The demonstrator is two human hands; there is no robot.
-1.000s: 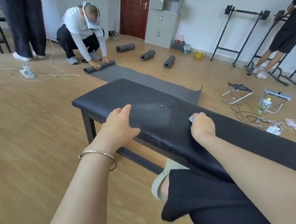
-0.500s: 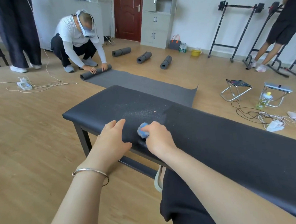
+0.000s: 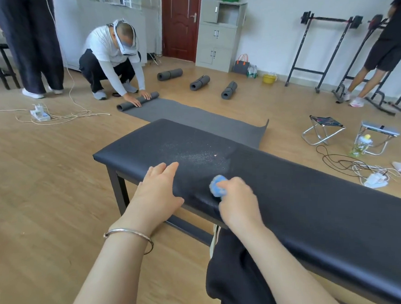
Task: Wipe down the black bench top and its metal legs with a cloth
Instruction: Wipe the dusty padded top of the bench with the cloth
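Dusty black counter (image 3: 315,203): left hand (image 3: 157,189) lies flat at its near edge, right hand (image 3: 239,201) pinches a small blue cloth (image 3: 217,186) beside it; so small a wad could miss the specks (image 3: 190,153)

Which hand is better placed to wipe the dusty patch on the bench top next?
Right. The right hand grips the cloth against the bench top, near the dusty patch; the left hand lies flat and holds nothing.
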